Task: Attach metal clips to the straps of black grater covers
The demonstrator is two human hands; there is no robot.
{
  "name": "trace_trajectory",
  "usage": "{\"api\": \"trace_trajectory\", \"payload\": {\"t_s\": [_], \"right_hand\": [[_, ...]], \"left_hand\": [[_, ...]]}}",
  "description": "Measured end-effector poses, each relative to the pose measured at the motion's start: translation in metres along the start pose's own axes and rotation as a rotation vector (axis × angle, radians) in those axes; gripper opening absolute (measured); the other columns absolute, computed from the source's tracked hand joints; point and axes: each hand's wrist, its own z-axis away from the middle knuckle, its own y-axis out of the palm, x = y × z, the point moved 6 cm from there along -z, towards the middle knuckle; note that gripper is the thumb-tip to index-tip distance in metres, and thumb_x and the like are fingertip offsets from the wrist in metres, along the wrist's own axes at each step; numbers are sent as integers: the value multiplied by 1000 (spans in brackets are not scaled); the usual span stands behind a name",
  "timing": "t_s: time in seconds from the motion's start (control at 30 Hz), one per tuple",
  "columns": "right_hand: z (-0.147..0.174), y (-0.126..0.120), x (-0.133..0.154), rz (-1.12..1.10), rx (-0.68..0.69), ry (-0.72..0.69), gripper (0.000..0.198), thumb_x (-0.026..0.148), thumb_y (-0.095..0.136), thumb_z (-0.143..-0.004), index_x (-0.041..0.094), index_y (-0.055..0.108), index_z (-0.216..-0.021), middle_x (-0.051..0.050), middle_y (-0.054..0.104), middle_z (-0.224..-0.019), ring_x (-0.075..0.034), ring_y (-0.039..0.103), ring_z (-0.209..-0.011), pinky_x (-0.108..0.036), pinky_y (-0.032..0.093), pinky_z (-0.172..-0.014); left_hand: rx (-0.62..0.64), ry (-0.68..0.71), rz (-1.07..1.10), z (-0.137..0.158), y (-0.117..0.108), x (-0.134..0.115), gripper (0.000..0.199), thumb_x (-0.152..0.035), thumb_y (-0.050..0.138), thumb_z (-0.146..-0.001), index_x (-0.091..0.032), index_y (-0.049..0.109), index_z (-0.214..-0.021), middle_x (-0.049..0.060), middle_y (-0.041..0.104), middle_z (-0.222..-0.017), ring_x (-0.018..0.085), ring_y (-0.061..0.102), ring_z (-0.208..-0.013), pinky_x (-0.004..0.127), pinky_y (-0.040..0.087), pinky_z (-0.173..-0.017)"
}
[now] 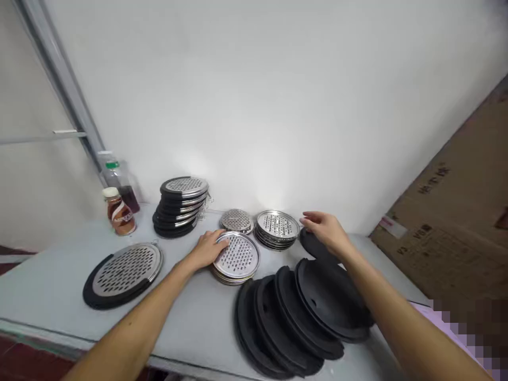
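Note:
My left hand (208, 248) grips the left rim of a round slotted metal disc (239, 255), thumb over its face. That disc lies on top of a low stack of similar discs. My right hand (325, 229) hovers at the back right with fingers and thumb apart, holding nothing visible. Beside it stands another stack of slotted metal discs (278, 225). Below it lies a round black piece (313, 244), partly hidden by my hand and wrist. Several black round covers (286, 323) overlap in a fanned row in front, partly under my right forearm.
A slotted disc with a black rim (125, 272) lies at left. Behind it rises a stack of black-rimmed discs (182, 206). A smaller metal stack (236, 220) sits near the wall. Bottles (121, 211) stand back left; a cardboard box (448, 227) is at right.

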Motion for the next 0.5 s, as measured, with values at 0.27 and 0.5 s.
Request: {"api": "trace_trajectory", "payload": {"t_s": [0.27,0.5], "right_hand": [[44,-33,-32,-360,-172,100,46,44,74,-74,15,71,-110,-12,75,-103,-27,72,-90,-42,56,-88],[57,-32,-35,-435,-144,119,46,47,77,-69,18,73,-105,-9,76,-97,-24,71,-86,-39,57,-85]], "left_hand": [[111,359,-134,26,-27,-60,67,-58,68,-78,-30,54,-137,9,49,-141,33,39,-133,47,33,-110],[265,370,-275,26,-17,-70,80,-63,69,-74,-29,47,-143,14,49,-143,38,43,-130,56,36,-104]]}}
